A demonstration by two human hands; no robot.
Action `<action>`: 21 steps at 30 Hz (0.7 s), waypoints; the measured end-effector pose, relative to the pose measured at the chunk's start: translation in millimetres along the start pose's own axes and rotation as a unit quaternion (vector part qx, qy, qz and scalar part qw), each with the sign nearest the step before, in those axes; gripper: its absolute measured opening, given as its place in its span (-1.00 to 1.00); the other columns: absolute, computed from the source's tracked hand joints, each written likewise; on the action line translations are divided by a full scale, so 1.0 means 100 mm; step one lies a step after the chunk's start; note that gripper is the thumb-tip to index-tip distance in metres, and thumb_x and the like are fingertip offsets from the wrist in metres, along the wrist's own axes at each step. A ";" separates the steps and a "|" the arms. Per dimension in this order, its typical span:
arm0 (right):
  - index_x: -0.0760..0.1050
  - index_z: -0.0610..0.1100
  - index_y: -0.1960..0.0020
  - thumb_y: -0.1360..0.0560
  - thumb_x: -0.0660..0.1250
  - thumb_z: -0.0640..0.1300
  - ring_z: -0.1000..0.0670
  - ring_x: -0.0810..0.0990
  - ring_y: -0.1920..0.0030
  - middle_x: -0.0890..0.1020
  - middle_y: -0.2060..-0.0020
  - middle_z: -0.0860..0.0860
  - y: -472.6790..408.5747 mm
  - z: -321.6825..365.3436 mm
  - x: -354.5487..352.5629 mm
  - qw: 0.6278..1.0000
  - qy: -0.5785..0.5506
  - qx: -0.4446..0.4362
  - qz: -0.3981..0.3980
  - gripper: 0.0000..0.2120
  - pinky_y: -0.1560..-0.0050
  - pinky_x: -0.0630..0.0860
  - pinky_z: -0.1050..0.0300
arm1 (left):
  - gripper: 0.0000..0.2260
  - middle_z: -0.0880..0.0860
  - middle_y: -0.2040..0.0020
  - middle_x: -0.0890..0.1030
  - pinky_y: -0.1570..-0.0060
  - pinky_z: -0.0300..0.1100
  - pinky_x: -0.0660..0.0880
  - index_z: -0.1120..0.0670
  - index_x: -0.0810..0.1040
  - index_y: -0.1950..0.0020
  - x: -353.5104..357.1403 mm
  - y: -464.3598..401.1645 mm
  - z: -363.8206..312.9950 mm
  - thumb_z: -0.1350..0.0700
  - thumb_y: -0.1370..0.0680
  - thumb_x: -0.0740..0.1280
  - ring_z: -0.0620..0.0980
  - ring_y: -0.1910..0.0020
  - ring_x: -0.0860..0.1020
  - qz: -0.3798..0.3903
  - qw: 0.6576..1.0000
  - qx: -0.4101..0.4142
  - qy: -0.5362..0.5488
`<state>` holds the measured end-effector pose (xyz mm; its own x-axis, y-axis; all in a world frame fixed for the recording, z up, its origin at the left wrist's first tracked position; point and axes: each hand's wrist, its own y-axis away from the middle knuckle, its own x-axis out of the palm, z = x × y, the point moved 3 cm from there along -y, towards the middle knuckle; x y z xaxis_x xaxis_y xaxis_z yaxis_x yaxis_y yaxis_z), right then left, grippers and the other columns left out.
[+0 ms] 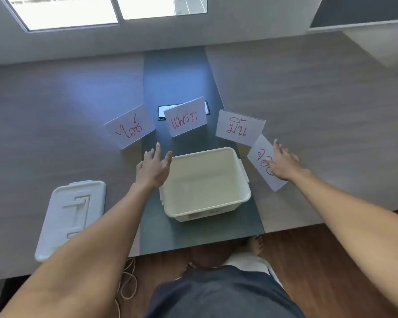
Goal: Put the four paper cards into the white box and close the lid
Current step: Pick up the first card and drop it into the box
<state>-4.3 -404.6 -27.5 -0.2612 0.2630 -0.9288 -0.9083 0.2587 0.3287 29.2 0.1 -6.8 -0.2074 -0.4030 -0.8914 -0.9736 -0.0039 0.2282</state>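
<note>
We see both hands spread wide, fingers apart, holding nothing — the left hand hovers by the far-left corner of the white box, its lid off on the surface at left. The right hand lies over the rightmost card; contact is unclear. Three cards stand beyond the box — none inside.

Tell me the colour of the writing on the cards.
Red, handwritten on white cards, clearest in the head view.
</note>
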 end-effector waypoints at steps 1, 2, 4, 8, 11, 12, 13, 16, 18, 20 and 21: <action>-0.27 -0.16 -0.61 -0.66 0.03 0.07 -0.22 0.11 -0.58 0.07 -0.60 -0.19 0.02 -0.01 0.00 1.000 -0.007 0.003 -0.002 -0.30 -0.51 0.10 -0.17 | -0.40 0.08 -0.62 0.11 -0.50 0.09 0.02 -0.04 -0.06 -0.64 0.01 0.04 -0.01 -0.25 -0.65 -0.10 0.04 -0.60 0.00 -0.003 1.000 0.011 0.002; -0.27 -0.16 -0.61 -0.66 0.05 0.03 -0.23 0.18 -0.55 0.13 -0.58 -0.20 0.03 -0.03 0.01 1.000 -0.021 0.008 0.002 -0.30 -0.48 0.15 -0.19 | -0.41 0.07 -0.61 0.11 -0.50 0.08 0.03 -0.04 -0.05 -0.64 0.02 0.07 0.00 -0.24 -0.66 -0.09 0.03 -0.60 0.01 -0.005 1.000 0.024 0.003; -0.27 -0.11 -0.61 -0.64 0.11 -0.04 -0.28 0.29 -0.48 0.22 -0.53 -0.23 0.08 -0.07 0.03 0.999 -0.045 0.015 0.004 -0.28 -0.42 0.23 -0.21 | -0.44 0.04 -0.61 0.11 -0.50 0.05 0.02 -0.03 -0.04 -0.64 0.09 0.16 0.05 -0.20 -0.67 -0.08 0.00 -0.60 0.01 -0.009 0.999 0.038 0.004; -0.23 -0.06 -0.61 -0.56 0.26 -0.19 -0.31 0.40 -0.38 0.33 -0.46 -0.24 0.11 -0.07 0.03 0.998 -0.065 0.015 0.001 -0.17 -0.33 0.40 -0.17 | -0.46 0.02 -0.62 0.10 -0.49 0.03 0.06 0.04 -0.01 -0.64 0.17 0.25 0.12 -0.12 -0.69 -0.05 -0.01 -0.60 0.02 -0.024 0.999 0.036 0.028; -0.13 -0.07 -0.61 -0.53 0.28 -0.26 -0.31 0.45 -0.33 0.40 -0.41 -0.26 0.10 -0.08 0.02 0.997 -0.075 0.006 -0.011 -0.19 -0.26 0.46 -0.16 | -0.49 0.03 -0.61 0.13 -0.47 0.02 0.11 0.08 0.00 -0.63 0.27 0.35 0.13 -0.03 -0.70 -0.03 0.01 -0.58 0.09 -0.043 0.997 0.045 0.051; -0.09 -0.08 -0.61 -0.53 0.28 -0.27 -0.31 0.46 -0.31 0.42 -0.39 -0.26 0.09 -0.08 0.01 0.997 -0.081 0.002 -0.019 -0.21 -0.23 0.47 -0.14 | -0.50 0.03 -0.60 0.15 -0.46 0.03 0.14 0.08 -0.01 -0.63 0.30 0.37 0.13 0.00 -0.70 -0.03 0.04 -0.56 0.15 -0.044 0.996 0.047 0.064; -0.05 -0.08 -0.61 -0.53 0.27 -0.29 -0.31 0.48 -0.30 0.44 -0.37 -0.26 0.08 -0.07 0.00 0.996 -0.090 -0.004 -0.027 -0.23 -0.21 0.47 -0.13 | -0.50 0.04 -0.59 0.18 -0.45 0.04 0.18 0.07 -0.02 -0.63 0.32 0.39 0.13 0.03 -0.70 -0.02 0.09 -0.53 0.23 -0.045 0.995 0.048 0.080; 0.11 -0.09 -0.58 -0.53 0.24 -0.33 -0.30 0.51 -0.27 0.50 -0.35 -0.25 0.10 -0.06 -0.03 0.990 -0.128 -0.020 -0.057 -0.32 -0.18 0.49 -0.10 | -0.51 0.02 -0.57 0.24 -0.36 0.11 0.32 0.02 -0.04 -0.64 0.38 0.42 0.13 0.07 -0.70 -0.03 0.25 -0.36 0.42 -0.052 0.990 0.043 0.124; 0.21 -0.10 -0.54 -0.54 0.20 -0.34 -0.29 0.55 -0.21 0.55 -0.29 -0.25 0.15 -0.03 -0.04 0.984 -0.153 -0.026 -0.088 -0.41 -0.10 0.52 -0.07 | -0.51 0.01 -0.56 0.26 -0.30 0.09 0.36 -0.01 -0.03 -0.63 0.39 0.40 0.13 0.07 -0.69 -0.03 0.26 -0.30 0.46 -0.057 0.988 0.041 0.140; 0.29 -0.08 -0.48 -0.57 0.16 -0.34 -0.28 0.58 -0.13 0.60 -0.22 -0.23 0.22 0.00 -0.05 0.979 -0.161 -0.032 -0.117 -0.50 0.02 0.54 -0.02 | -0.51 0.01 -0.54 0.28 -0.26 0.07 0.37 -0.02 -0.02 -0.63 0.39 0.37 0.12 0.07 -0.69 -0.03 0.24 -0.28 0.48 -0.061 0.986 0.044 0.150; 0.31 -0.07 -0.46 -0.58 0.15 -0.34 -0.28 0.59 -0.12 0.61 -0.21 -0.22 0.25 0.02 -0.05 0.978 -0.162 -0.034 -0.127 -0.52 0.03 0.55 -0.03 | -0.52 0.01 -0.54 0.29 -0.25 0.06 0.38 -0.02 -0.02 -0.63 0.38 0.36 0.10 0.07 -0.69 -0.03 0.24 -0.27 0.49 -0.061 0.985 0.046 0.153</action>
<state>-25.2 -398.0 -14.5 0.0828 0.4828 -0.8718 -0.9532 0.2937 0.0721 -14.3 -5.9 -36.8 -0.0628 -0.6612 -0.7476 -0.9970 0.0082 0.0765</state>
